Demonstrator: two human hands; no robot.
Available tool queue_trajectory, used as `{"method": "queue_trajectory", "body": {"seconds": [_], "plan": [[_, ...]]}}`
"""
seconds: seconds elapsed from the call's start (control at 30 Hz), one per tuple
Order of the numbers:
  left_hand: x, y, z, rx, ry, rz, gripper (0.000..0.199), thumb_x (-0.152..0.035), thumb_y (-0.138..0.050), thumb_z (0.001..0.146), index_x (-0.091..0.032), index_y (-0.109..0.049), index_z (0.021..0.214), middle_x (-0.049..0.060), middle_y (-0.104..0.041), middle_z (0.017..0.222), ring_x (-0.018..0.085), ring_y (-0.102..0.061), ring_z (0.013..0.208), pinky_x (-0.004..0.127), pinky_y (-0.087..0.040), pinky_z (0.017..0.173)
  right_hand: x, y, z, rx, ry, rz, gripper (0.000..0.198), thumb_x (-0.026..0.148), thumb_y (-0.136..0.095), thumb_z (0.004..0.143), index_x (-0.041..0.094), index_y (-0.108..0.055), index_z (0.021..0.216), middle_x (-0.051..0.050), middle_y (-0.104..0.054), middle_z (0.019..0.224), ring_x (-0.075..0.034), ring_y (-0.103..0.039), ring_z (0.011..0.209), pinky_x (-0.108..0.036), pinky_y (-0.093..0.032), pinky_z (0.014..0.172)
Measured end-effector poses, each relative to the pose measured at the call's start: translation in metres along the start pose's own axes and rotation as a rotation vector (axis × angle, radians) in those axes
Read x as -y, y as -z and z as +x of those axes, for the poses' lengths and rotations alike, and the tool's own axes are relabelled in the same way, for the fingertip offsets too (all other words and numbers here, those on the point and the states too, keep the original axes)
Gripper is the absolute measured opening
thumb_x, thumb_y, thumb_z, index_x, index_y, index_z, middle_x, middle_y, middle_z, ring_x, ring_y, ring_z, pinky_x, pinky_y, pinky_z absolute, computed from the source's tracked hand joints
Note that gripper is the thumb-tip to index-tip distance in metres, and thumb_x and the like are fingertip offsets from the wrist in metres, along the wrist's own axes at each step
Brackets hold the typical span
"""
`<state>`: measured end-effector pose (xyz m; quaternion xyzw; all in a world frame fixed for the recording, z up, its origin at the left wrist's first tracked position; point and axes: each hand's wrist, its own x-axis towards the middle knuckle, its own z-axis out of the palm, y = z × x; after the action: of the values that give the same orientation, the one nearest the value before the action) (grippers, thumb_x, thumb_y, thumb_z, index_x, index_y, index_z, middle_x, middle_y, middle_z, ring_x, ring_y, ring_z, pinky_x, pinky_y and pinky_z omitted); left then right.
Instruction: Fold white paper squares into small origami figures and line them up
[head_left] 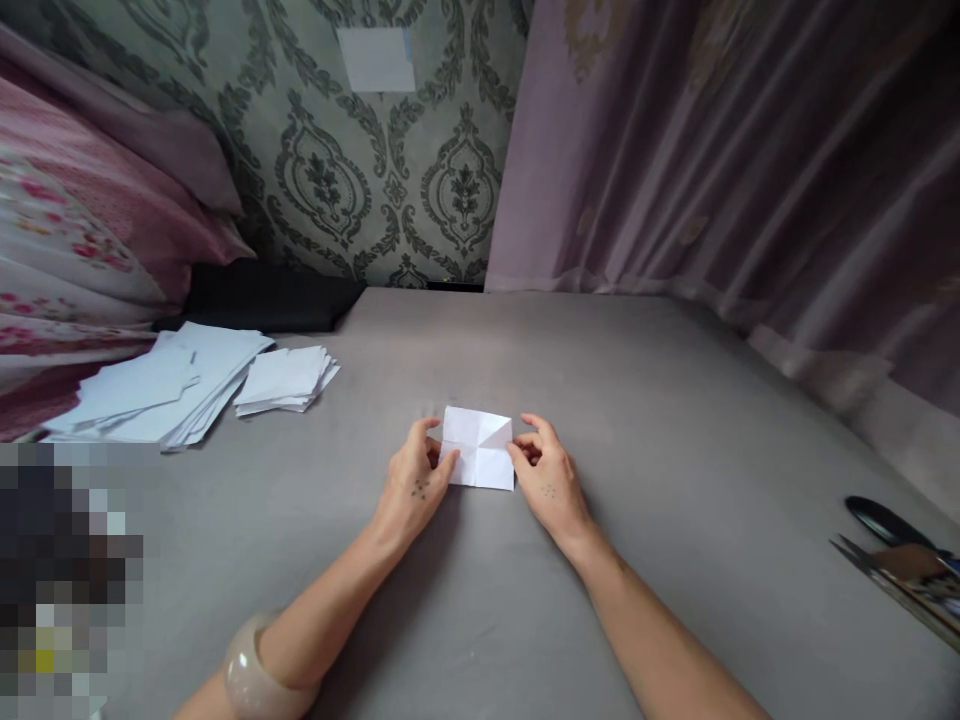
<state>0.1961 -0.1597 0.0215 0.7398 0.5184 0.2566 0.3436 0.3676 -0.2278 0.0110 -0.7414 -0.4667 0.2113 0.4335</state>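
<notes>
Left hand, right hand: I pinch creased paper by side edges, fingers curled; uneven pull may tear it.

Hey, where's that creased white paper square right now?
In the head view, the creased paper square is just below centre, held between the left hand and right hand, right of the small paper stack.

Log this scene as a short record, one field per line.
Left hand: holds the left edge of the creased white paper, thumb on top
Right hand: at its right edge
Worn: pale bangle on the left arm
Surface: grey tabletop
Far left: large paper stack, small paper stack just right of it
Wall: patterned wallpaper, white sheet on it
Right edge: pointed tool, cut off by the frame
</notes>
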Motion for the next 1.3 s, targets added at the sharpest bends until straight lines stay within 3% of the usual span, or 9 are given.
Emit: {"method": "queue_trajectory", "body": {"seconds": [0.17,0.27,0.37,0.47,0.57,0.77,1.03,1.17,1.3], "plan": [[0.000,0.000,-0.004,-0.029,-0.094,0.080,0.056,-0.027,-0.053,0.080,-0.015,-0.036,0.132,0.002,-0.063,0.082,0.018,-0.058,0.073,0.030,-0.044,0.068,-0.003,0.003,0.001,-0.062,0.070,0.028,0.040,0.017,-0.052,0.080,0.019,-0.047,0.120,-0.007,-0.065,0.104,-0.016,-0.062,0.080,-0.030,-0.050,0.071],[0.001,0.000,-0.006,-0.015,-0.116,0.089,0.053,-0.025,-0.050,0.082,-0.019,-0.038,0.133,-0.002,-0.059,0.073,0.016,-0.055,0.066,0.027,-0.043,0.064,0.002,0.010,-0.008,-0.138,0.210,-0.081,0.022,0.011,-0.049,0.080,0.019,-0.057,0.099,-0.007,-0.060,0.097,-0.016,-0.059,0.078,-0.029,-0.050,0.072],[0.002,-0.001,-0.007,-0.020,-0.142,0.106,0.047,-0.023,-0.049,0.083,-0.021,-0.045,0.129,-0.003,-0.055,0.068,0.014,-0.053,0.062,0.026,-0.042,0.061,0.011,0.013,-0.017,-0.029,0.399,-0.168,0.025,0.005,-0.045,0.081,0.021,-0.064,0.083,-0.005,-0.059,0.089,-0.016,-0.058,0.084,-0.028,-0.048,0.079],[0.004,-0.003,-0.006,-0.029,-0.209,0.129,0.030,-0.022,-0.049,0.084,-0.021,-0.060,0.112,0.000,-0.059,0.073,0.015,-0.054,0.066,0.027,-0.043,0.066,0.018,0.011,-0.020,0.052,0.486,-0.259,0.033,0.003,-0.044,0.082,0.022,-0.069,0.091,-0.005,-0.059,0.090,-0.017,-0.057,0.088,-0.028,-0.046,0.082],[0.006,-0.005,-0.005,-0.023,-0.263,0.159,0.020,-0.020,-0.049,0.085,-0.019,-0.067,0.093,0.004,-0.063,0.078,0.017,-0.055,0.073,0.029,-0.044,0.071,0.021,0.008,-0.018,0.038,0.458,-0.374,0.031,0.007,-0.047,0.082,0.021,-0.069,0.098,-0.006,-0.058,0.092,-0.019,-0.055,0.089,-0.031,-0.045,0.084],[0.010,-0.009,-0.003,-0.019,-0.298,0.187,0.021,-0.021,-0.049,0.087,-0.016,-0.067,0.096,0.005,-0.063,0.077,0.019,-0.057,0.076,0.030,-0.045,0.073,0.016,0.008,-0.013,0.033,0.335,-0.537,0.022,0.030,-0.051,0.089,0.022,-0.069,0.098,-0.008,-0.055,0.095,-0.020,-0.053,0.088,-0.032,-0.045,0.082],[0.012,-0.010,-0.002,-0.005,-0.325,0.165,0.032,-0.015,-0.038,0.087,-0.012,-0.065,0.105,0.008,-0.064,0.081,0.020,-0.057,0.079,0.033,-0.046,0.077,0.017,0.004,0.003,0.207,0.397,-0.739,0.048,0.008,-0.041,0.087,0.026,-0.053,0.129,-0.010,-0.055,0.103,-0.022,-0.049,0.093,-0.032,-0.042,0.080],[0.009,-0.007,-0.006,0.023,-0.290,0.218,0.038,-0.014,-0.047,0.078,-0.010,-0.061,0.113,0.010,-0.063,0.090,0.023,-0.056,0.086,0.036,-0.046,0.082,0.019,0.016,0.011,0.296,0.394,-0.710,0.043,0.008,-0.040,0.087,0.024,-0.058,0.122,-0.010,-0.055,0.105,-0.020,-0.050,0.094,-0.031,-0.041,0.084],[0.011,-0.006,-0.013,0.003,-0.326,0.278,0.048,-0.015,-0.051,0.072,-0.011,-0.056,0.119,0.011,-0.061,0.098,0.025,-0.053,0.091,0.039,-0.045,0.085,0.015,0.028,0.000,0.306,0.427,-0.545,0.031,0.026,-0.049,0.090,0.022,-0.059,0.120,-0.008,-0.055,0.112,-0.019,-0.049,0.103,-0.032,-0.040,0.091]]}}
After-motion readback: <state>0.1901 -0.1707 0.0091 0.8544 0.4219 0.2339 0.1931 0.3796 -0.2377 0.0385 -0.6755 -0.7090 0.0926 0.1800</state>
